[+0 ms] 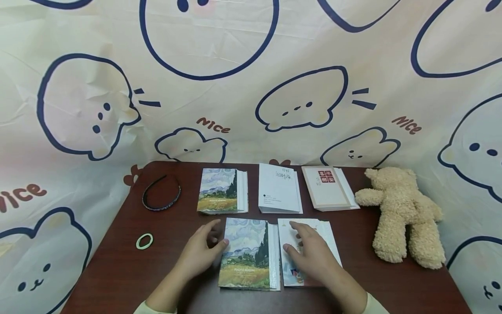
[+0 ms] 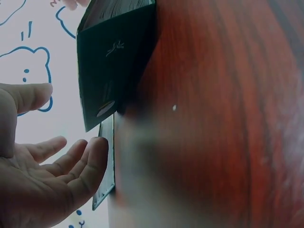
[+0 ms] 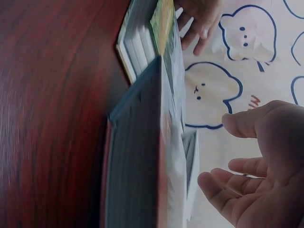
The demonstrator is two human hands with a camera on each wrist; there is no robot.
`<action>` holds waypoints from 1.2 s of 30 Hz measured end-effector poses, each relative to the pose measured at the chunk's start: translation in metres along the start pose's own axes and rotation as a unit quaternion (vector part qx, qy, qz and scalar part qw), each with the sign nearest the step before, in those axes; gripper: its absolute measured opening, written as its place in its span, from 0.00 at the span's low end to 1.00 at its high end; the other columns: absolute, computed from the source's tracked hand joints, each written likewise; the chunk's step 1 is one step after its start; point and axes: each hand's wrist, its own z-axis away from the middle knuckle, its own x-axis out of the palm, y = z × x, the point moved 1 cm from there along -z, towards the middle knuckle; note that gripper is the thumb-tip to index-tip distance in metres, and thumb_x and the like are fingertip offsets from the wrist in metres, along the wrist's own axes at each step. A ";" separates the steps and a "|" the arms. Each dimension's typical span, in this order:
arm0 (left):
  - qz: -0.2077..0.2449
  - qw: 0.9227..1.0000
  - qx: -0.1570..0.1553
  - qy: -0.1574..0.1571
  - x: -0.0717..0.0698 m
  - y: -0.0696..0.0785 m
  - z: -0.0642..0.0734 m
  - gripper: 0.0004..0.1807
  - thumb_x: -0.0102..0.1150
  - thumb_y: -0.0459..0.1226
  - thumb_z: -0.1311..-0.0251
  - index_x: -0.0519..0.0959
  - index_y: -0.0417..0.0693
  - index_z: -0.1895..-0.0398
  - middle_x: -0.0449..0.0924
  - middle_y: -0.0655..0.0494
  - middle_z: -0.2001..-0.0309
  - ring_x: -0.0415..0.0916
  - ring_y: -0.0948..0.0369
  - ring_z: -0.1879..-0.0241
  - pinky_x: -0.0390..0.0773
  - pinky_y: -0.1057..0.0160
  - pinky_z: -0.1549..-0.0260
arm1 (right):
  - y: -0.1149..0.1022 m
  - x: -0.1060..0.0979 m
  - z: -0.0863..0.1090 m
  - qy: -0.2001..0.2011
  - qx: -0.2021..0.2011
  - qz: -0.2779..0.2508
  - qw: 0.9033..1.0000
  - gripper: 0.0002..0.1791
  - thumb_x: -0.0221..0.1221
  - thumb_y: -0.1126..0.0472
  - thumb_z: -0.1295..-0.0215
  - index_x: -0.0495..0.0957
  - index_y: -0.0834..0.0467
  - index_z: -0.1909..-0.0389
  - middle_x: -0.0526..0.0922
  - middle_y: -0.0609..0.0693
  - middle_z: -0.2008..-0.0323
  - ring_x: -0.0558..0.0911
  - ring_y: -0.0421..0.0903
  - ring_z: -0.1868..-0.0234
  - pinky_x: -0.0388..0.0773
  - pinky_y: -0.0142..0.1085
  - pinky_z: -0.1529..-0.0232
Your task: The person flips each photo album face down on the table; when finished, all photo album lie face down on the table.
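In the head view a photo album with a painted landscape cover lies at the front of the table. My left hand is beside its left edge, thumb near the cover and fingers loosely bent, holding nothing. The left wrist view shows the album's dark green side beyond the fingers. To the right lies a thick book or album with a pale illustrated cover. Over it is my right hand, thumb and fingers apart. The right wrist view shows air between this hand and the pale cover.
Behind stand a second landscape photo album, a white book and a cream book with red characters. A teddy bear lies at right. A dark headband and a pale green ring lie at left.
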 end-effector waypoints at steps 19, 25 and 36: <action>0.062 0.997 -0.023 -0.044 0.013 -0.001 0.001 0.41 0.71 0.47 0.36 0.65 0.49 0.22 0.81 0.46 0.41 0.80 0.57 0.57 0.81 0.52 0.59 | -0.023 0.035 0.000 -0.044 -0.083 -0.034 0.995 0.34 0.69 0.51 0.32 0.73 0.60 0.29 0.77 0.57 0.35 0.81 0.53 0.40 0.79 0.52 0.41; 0.066 0.996 -0.022 -0.050 0.018 -0.004 0.000 0.41 0.71 0.47 0.35 0.65 0.47 0.22 0.82 0.44 0.44 0.80 0.59 0.63 0.80 0.54 0.62 | -0.027 0.044 0.002 -0.063 -0.104 -0.022 0.992 0.32 0.67 0.50 0.32 0.74 0.61 0.31 0.78 0.57 0.35 0.77 0.56 0.34 0.75 0.54 0.36; 0.083 0.994 -0.021 -0.068 0.019 -0.008 0.003 0.41 0.72 0.39 0.36 0.64 0.48 0.22 0.79 0.38 0.39 0.81 0.58 0.62 0.81 0.53 0.63 | -0.033 0.050 -0.001 -0.079 -0.135 0.016 0.988 0.30 0.67 0.50 0.32 0.77 0.62 0.34 0.80 0.55 0.37 0.78 0.55 0.36 0.75 0.51 0.36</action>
